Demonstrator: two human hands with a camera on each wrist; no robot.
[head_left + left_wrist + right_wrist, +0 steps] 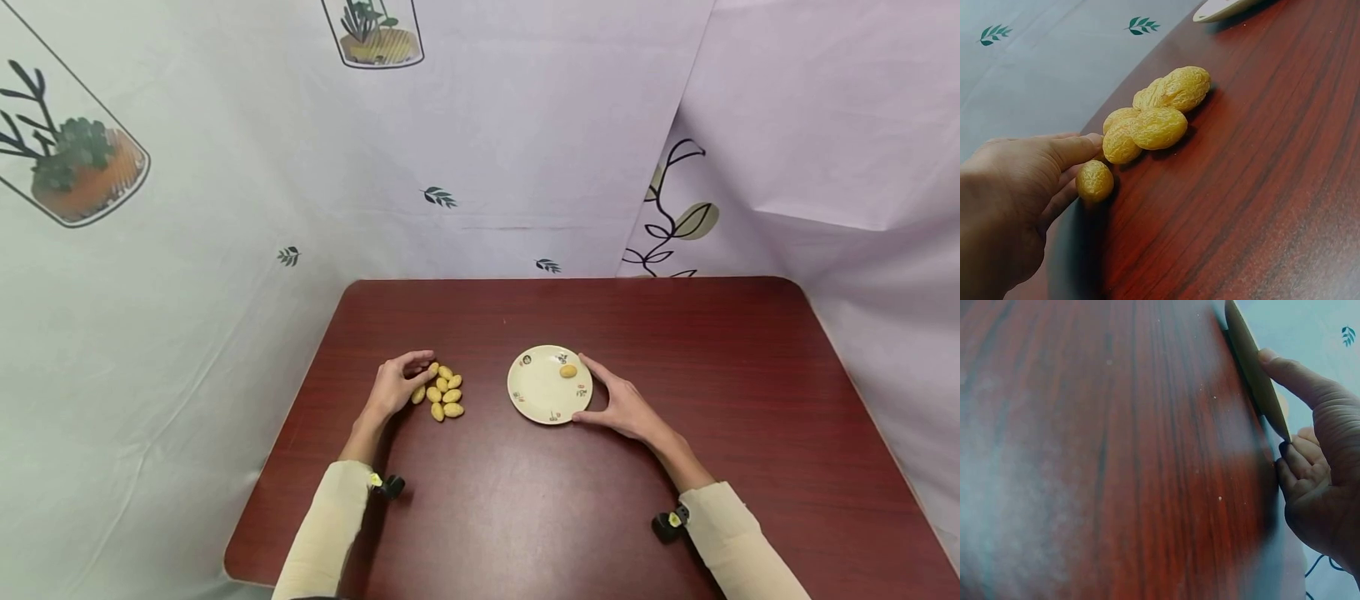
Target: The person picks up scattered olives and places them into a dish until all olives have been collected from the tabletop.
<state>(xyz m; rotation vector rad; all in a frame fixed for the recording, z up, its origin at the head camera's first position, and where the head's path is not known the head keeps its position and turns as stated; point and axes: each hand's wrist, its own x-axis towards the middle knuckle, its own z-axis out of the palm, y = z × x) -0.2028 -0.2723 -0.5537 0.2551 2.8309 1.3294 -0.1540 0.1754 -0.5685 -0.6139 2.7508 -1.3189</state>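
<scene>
Several wrinkled yellow oval pieces (452, 396), like small potatoes or dates, lie clustered on the table left of centre. At the cluster's far-left edge, my left hand (395, 384) pinches one yellow piece (433, 367) between thumb and forefinger. In the left wrist view the thumb hides most of that piece, and another piece (1094, 181) lies just below the thumb. My right hand (628, 408) holds the right rim of a round cream plate (542, 392), its thumb and forefinger spread along the edge. A single yellow piece (568, 371) rests on the plate.
The dark red wooden table (495, 508) has rounded corners. Pale printed cloth (510, 150) hangs behind it and at both sides. Each wrist wears a small black camera, such as the right one (667, 525).
</scene>
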